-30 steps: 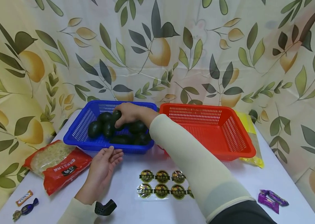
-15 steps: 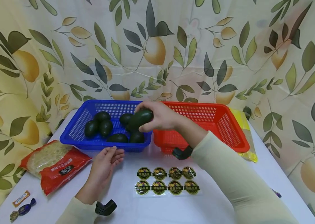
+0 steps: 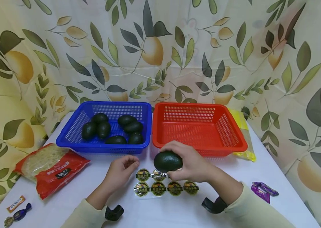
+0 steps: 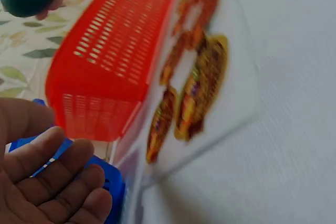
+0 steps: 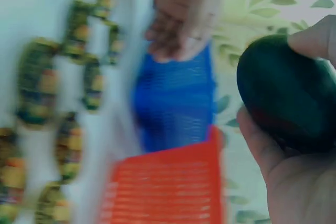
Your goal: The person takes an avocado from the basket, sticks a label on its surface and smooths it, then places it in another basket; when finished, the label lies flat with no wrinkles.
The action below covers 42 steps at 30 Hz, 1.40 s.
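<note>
In the head view my right hand (image 3: 190, 161) grips a dark green avocado (image 3: 168, 161) above the sheet of round black-and-gold stickers (image 3: 158, 189). The right wrist view shows the same avocado (image 5: 286, 95) between thumb and fingers. My left hand (image 3: 120, 172) is just left of the sticker sheet, fingers loosely bent, holding nothing; its palm side shows in the left wrist view. Several more avocados (image 3: 103, 129) lie in the blue basket (image 3: 103, 147) at the back left. The red basket (image 3: 194, 126) beside it has nothing in it.
A red bag with pale contents (image 3: 53, 169) lies left of the blue basket. A yellow bag (image 3: 244, 136) is behind the red basket's right side. Wrapped candies lie at the front left (image 3: 18, 215) and right, the latter purple (image 3: 264, 191). A patterned curtain (image 3: 160, 50) hangs behind.
My right hand has lifted an avocado out of the blue basket and brought it right and nearer, over the stickers. My left hand has moved right, away from the blue basket's front.
</note>
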Each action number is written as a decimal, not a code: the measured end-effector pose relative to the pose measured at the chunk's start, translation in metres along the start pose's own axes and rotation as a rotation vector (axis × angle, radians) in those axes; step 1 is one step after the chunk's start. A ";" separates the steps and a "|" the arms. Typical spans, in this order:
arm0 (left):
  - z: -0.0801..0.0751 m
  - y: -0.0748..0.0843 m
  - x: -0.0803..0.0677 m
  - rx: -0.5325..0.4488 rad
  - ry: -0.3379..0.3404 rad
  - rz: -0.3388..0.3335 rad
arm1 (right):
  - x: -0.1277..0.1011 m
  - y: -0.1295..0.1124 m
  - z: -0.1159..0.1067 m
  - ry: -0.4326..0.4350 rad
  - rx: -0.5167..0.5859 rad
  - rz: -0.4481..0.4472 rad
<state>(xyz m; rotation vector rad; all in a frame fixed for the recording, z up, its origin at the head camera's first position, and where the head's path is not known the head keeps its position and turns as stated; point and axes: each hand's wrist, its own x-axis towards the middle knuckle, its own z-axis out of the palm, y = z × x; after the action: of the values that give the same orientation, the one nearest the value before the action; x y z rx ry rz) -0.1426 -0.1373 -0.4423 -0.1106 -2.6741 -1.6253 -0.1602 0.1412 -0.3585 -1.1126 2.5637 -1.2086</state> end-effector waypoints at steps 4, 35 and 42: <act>0.001 -0.003 -0.001 0.134 -0.021 0.078 | -0.008 0.016 0.016 0.016 -0.058 0.057; -0.003 -0.010 -0.002 0.450 -0.169 0.096 | 0.009 0.039 0.066 0.007 -0.756 0.061; 0.003 -0.012 -0.004 0.416 -0.121 0.086 | -0.002 0.028 0.065 0.039 -0.808 0.051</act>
<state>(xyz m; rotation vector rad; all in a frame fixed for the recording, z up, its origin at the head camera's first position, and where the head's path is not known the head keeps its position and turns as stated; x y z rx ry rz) -0.1388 -0.1400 -0.4543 -0.3205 -2.9826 -1.0414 -0.1511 0.1131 -0.4223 -1.0986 3.1645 -0.1335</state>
